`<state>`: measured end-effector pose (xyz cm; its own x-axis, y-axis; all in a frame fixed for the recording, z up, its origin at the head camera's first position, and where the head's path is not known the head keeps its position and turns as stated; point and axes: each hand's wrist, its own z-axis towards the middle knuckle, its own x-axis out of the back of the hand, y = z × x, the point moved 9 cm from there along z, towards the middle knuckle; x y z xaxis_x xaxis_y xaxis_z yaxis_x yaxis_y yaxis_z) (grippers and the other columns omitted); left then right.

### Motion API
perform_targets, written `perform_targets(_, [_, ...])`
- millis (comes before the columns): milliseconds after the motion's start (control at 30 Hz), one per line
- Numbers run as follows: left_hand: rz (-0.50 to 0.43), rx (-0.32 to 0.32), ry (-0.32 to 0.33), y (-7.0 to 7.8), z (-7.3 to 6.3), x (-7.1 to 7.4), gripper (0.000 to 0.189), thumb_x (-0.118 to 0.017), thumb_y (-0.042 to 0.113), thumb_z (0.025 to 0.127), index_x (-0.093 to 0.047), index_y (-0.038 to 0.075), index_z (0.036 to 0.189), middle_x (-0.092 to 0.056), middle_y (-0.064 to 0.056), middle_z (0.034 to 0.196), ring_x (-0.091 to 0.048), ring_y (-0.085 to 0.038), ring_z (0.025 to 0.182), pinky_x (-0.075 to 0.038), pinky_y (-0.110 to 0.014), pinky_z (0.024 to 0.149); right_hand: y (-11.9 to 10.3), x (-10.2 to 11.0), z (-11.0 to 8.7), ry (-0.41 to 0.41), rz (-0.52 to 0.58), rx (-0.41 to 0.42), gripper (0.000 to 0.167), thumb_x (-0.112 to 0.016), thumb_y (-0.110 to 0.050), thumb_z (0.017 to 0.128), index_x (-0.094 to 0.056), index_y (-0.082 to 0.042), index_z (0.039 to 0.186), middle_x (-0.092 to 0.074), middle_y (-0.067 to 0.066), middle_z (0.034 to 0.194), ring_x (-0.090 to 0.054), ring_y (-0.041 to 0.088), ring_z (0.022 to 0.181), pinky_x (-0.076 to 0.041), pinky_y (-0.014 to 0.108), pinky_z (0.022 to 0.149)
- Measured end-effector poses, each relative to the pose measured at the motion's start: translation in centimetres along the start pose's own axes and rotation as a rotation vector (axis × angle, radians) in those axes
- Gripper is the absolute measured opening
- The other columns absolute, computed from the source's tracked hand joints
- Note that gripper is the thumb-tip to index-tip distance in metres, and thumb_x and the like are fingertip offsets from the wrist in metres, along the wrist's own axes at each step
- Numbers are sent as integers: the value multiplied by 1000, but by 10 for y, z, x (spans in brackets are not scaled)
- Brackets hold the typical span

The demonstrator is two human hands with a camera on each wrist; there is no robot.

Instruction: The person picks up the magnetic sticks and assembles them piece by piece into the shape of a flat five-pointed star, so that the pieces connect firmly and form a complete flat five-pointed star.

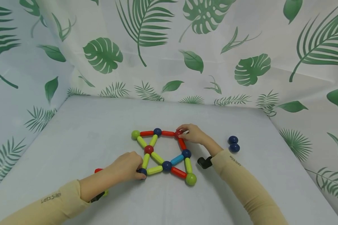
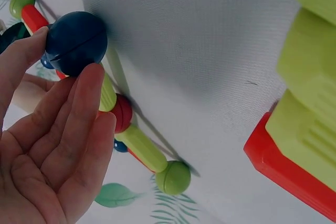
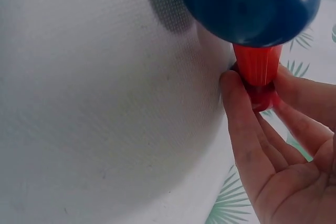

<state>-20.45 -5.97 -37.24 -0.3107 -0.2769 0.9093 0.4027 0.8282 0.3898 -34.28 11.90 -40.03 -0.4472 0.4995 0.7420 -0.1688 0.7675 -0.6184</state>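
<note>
A flat frame of coloured rods and balls, apparently a magnetic building set, lies on the white surface. At its near-left corner my left hand point(image 1: 126, 165) pinches a dark blue ball point(image 2: 76, 43) between thumb and fingers; two lime rods point(image 1: 155, 170) meet there. My right hand point(image 1: 194, 134) grips the red ball point(image 1: 177, 134) at the far-right corner, where two red rods point(image 1: 181, 144) join. A blue ball point(image 3: 252, 3) on one of these rods looms in front in the right wrist view. A second red ball point(image 1: 149, 149) sits inside the frame, and a light blue rod point(image 1: 177, 160) on its right side.
Two loose dark blue balls point(image 1: 233, 144) lie right of my right forearm. Under my left forearm, mostly hidden, are lime rods point(image 2: 310, 124) and a red rod point(image 2: 283, 166). Leaf-printed cloth point(image 1: 163, 72) walls the back and sides.
</note>
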Motion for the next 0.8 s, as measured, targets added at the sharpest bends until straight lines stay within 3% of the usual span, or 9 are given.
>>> perform_targets(233, [4, 7, -9, -3, 0, -2, 28, -80, 27, 69, -58, 11, 60, -47, 5, 51, -43, -10, 51, -35, -22, 48, 4, 0, 1, 16, 25, 7, 32, -58, -11, 90, -55, -5, 121, -54, 19, 119, -56, 29, 100, -51, 33, 79])
perform_targets(367, [23, 36, -35, -14, -6, -4, 30, -79, 31, 69, -67, 5, 81, -59, 2, 70, -53, -12, 65, -45, -27, 60, 6, 0, -2, 21, 5, 50, 37, -58, -15, 90, -53, -4, 125, -55, 19, 119, -54, 31, 103, -50, 35, 80])
perform_targets(467, [51, 62, -57, -30, -16, -1, 42, -78, 31, 71, -67, 3, 99, -62, -5, 92, -58, -19, 85, -49, -36, 75, 7, 0, -9, 0, -1, 85, 43, -59, -17, 89, -49, -3, 128, -55, 20, 118, -56, 30, 101, -50, 36, 80])
perform_targets(600, [97, 94, -72, -58, -33, 12, 40, -75, 23, 75, -64, 1, 107, -58, -14, 106, -56, -30, 99, -47, -45, 83, 10, -1, -23, -53, 7, 104, 50, -59, -20, 89, -42, -2, 133, -56, 20, 117, -60, 28, 95, -50, 38, 80])
perform_targets(700, [99, 116, -84, -81, -45, 17, 33, -71, 16, 78, -64, 0, 106, -58, -13, 105, -56, -30, 97, -47, -46, 82, 13, -4, -38, -84, 8, 99, 53, -59, -22, 89, -40, -3, 135, -57, 17, 116, -60, 28, 97, -50, 39, 81])
perform_targets(800, [21, 133, -88, -100, -52, 17, 24, -67, 10, 81, -65, 1, 103, -60, -8, 100, -57, -24, 89, -48, -43, 80, 11, -7, -54, -108, -7, 120, 51, -59, -23, 89, -43, -3, 133, -59, 16, 115, -59, 28, 98, -50, 39, 80])
